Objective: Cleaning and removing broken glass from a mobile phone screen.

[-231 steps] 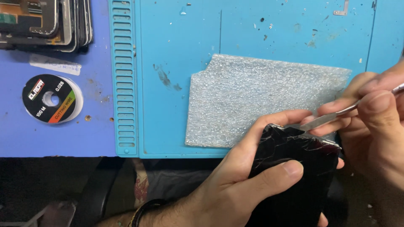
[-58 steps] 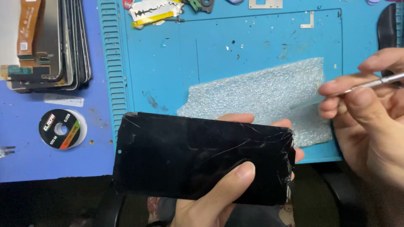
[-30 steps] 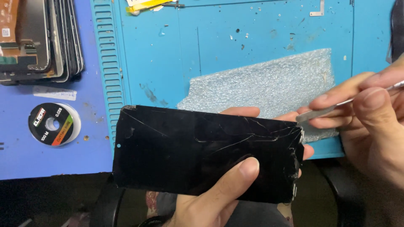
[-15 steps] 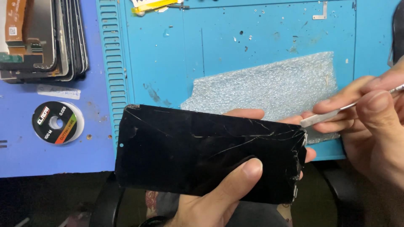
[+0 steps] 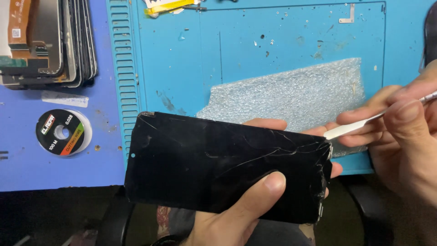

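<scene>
My left hand (image 5: 246, 207) grips a black phone (image 5: 218, 166) with a cracked screen, thumb on the glass and fingertips showing past its far edge. The phone lies sideways above the table's front edge, cracks thickest at its right end. My right hand (image 5: 400, 136) pinches a thin metal pry tool (image 5: 359, 125), its flat tip touching the phone's upper right corner.
A blue work mat (image 5: 273, 54) covers the table, with a sheet of bubble wrap (image 5: 296, 95) on it behind the phone. A stack of phone screens (image 5: 45, 43) stands at the far left, a spool of cutting wire (image 5: 61, 132) below it. Small parts lie at the mat's top edge.
Over the earlier frames the phone turned from edge-on to flat and sideways. The tool's tip came in from the right and now sits at the phone's upper right corner.
</scene>
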